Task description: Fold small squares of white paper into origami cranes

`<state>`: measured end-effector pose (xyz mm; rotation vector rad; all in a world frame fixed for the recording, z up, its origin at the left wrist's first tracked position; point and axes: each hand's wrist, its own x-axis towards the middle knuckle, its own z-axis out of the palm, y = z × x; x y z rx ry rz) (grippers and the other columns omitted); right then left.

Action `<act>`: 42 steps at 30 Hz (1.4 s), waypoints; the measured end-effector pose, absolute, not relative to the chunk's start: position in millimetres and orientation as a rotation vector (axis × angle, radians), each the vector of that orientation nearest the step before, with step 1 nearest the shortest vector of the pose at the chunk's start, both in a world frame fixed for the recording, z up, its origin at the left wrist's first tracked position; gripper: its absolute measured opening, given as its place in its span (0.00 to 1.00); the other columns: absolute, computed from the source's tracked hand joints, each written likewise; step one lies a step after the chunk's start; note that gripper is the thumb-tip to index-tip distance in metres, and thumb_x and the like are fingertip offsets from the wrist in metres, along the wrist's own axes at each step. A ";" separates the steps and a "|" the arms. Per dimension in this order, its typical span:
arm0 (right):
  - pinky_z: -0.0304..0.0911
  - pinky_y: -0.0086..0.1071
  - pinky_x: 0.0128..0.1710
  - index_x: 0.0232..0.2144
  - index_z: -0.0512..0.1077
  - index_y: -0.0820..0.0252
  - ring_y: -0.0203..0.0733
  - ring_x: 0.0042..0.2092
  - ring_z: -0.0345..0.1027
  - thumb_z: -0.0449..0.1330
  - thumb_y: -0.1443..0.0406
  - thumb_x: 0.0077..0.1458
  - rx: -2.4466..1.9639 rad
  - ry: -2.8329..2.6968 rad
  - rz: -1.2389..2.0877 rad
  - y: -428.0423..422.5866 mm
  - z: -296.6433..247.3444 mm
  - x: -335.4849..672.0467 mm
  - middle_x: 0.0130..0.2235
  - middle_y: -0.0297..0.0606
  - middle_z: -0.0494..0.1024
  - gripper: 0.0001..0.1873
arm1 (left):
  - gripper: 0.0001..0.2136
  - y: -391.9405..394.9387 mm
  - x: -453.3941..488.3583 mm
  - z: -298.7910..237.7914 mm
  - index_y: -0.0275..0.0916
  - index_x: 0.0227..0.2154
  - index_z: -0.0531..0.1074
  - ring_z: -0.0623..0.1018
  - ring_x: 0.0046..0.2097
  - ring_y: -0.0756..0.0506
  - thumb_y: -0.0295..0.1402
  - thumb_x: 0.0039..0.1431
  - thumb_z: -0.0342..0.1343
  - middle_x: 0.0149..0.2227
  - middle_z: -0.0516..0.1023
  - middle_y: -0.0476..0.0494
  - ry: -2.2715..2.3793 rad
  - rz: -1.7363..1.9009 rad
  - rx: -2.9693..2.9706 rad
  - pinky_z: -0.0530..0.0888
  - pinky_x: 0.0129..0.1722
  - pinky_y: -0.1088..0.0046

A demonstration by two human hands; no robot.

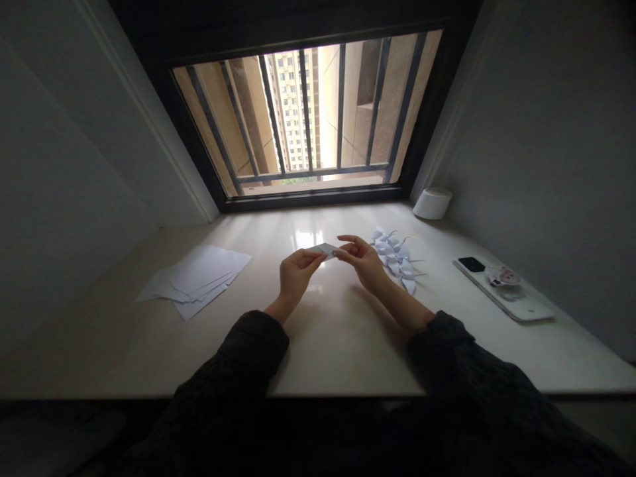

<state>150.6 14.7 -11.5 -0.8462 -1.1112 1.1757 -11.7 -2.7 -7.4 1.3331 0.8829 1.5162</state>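
A small piece of folded paper (325, 249) is held up over the middle of the pale sill, its creased face turned toward me. My left hand (298, 271) pinches its left side between thumb and fingers. On its right edge, my right hand (362, 260) grips with thumb and fingertips, the index finger raised and bent above. Just beyond my right hand lies a cluster of several folded paper cranes (397, 255), with pointed tips sticking out to the right.
Loose white paper sheets (199, 275) lie overlapping at the left. On the right rests a white phone (517, 298) with a round grip on its back. A white cylindrical object (432, 203) stands by the right wall. A barred window (308, 119) closes off the far side.
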 end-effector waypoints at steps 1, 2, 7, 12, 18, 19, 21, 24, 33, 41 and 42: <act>0.66 0.33 0.36 0.41 0.73 0.53 0.36 0.30 0.69 0.72 0.57 0.32 -0.834 -1.127 1.182 13.7 -10.6 150.2 0.27 0.30 0.77 0.29 | 0.10 -3.3 -11.7 -7.5 0.36 0.29 0.76 0.81 0.39 0.42 0.36 0.45 0.66 0.35 0.82 0.41 0.884 1.514 1.353 0.76 0.46 0.60; 0.66 0.34 0.36 0.43 0.72 0.53 0.36 0.31 0.70 0.72 0.57 0.33 -0.825 -1.140 1.196 12.5 -9.9 149.5 0.27 0.30 0.77 0.31 | 0.10 -4.0 -11.4 -7.6 0.36 0.29 0.76 0.81 0.39 0.42 0.36 0.45 0.66 0.35 0.82 0.41 0.887 1.512 1.368 0.76 0.46 0.59; 0.66 0.35 0.39 0.38 0.75 0.55 0.37 0.31 0.71 0.72 0.58 0.35 -0.831 -1.197 1.232 8.1 -8.9 148.3 0.26 0.31 0.77 0.25 | 0.11 -6.4 -8.2 -7.2 0.36 0.29 0.73 0.81 0.38 0.43 0.37 0.47 0.65 0.35 0.81 0.41 0.879 1.490 1.402 0.77 0.43 0.62; 0.67 0.35 0.37 0.34 0.77 0.56 0.36 0.29 0.70 0.72 0.58 0.35 -0.873 -1.180 1.204 7.7 -10.5 150.0 0.24 0.31 0.77 0.20 | 0.17 -4.5 -8.6 -7.1 0.38 0.24 0.62 0.79 0.32 0.47 0.38 0.44 0.66 0.27 0.78 0.49 0.903 1.503 1.379 0.75 0.33 0.71; 0.67 0.34 0.36 0.29 0.74 0.57 0.36 0.27 0.71 0.73 0.58 0.32 -0.850 -1.101 1.207 8.1 -12.0 148.4 0.23 0.30 0.77 0.19 | 0.26 -3.4 -6.7 -4.5 0.41 0.20 0.49 0.70 0.22 0.53 0.37 0.41 0.67 0.15 0.61 0.60 0.955 1.514 1.374 0.68 0.25 0.77; 0.67 0.34 0.35 0.28 0.74 0.57 0.36 0.26 0.70 0.73 0.58 0.31 -0.849 -1.087 1.200 8.0 -11.9 147.9 0.22 0.29 0.76 0.19 | 0.26 -3.2 -5.8 -4.4 0.41 0.21 0.49 0.71 0.23 0.53 0.37 0.41 0.67 0.15 0.62 0.60 0.937 1.510 1.350 0.68 0.25 0.77; 0.67 0.33 0.33 0.26 0.72 0.57 0.35 0.25 0.69 0.73 0.57 0.30 -0.853 -1.069 1.187 7.6 -11.1 146.9 0.20 0.27 0.74 0.20 | 0.25 -2.7 -4.3 -4.9 0.41 0.23 0.49 0.74 0.25 0.51 0.37 0.43 0.67 0.17 0.67 0.59 0.902 1.504 1.309 0.70 0.27 0.77; 0.67 0.33 0.33 0.26 0.71 0.57 0.35 0.25 0.70 0.73 0.57 0.29 -0.874 -1.068 1.178 6.4 -8.5 146.7 0.20 0.28 0.75 0.21 | 0.25 -2.6 -4.3 -6.6 0.42 0.27 0.49 0.78 0.29 0.49 0.38 0.45 0.65 0.21 0.74 0.56 0.895 1.507 1.295 0.72 0.30 0.76; 0.66 0.31 0.31 0.32 0.73 0.58 0.37 0.26 0.71 0.73 0.56 0.32 -0.913 -1.198 1.148 5.1 -8.1 148.8 0.22 0.30 0.77 0.23 | 0.30 -5.2 -8.1 -4.7 0.41 0.43 0.57 0.81 0.34 0.45 0.35 0.41 0.69 0.30 0.80 0.47 0.956 1.452 1.251 0.75 0.38 0.68; 0.69 0.35 0.36 0.35 0.76 0.59 0.39 0.29 0.74 0.72 0.57 0.34 -0.889 -1.212 1.211 8.1 -13.8 147.3 0.24 0.34 0.79 0.22 | 0.23 1.6 -10.8 -7.2 0.36 0.40 0.65 0.79 0.31 0.47 0.35 0.41 0.68 0.27 0.80 0.45 1.062 1.450 1.144 0.74 0.36 0.69; 0.69 0.36 0.38 0.35 0.77 0.59 0.40 0.30 0.74 0.72 0.57 0.35 -0.876 -1.211 1.226 8.5 -14.3 147.1 0.26 0.35 0.80 0.22 | 0.23 2.5 -11.5 -7.0 0.37 0.39 0.65 0.79 0.31 0.47 0.35 0.40 0.68 0.27 0.80 0.45 1.067 1.462 1.129 0.74 0.36 0.69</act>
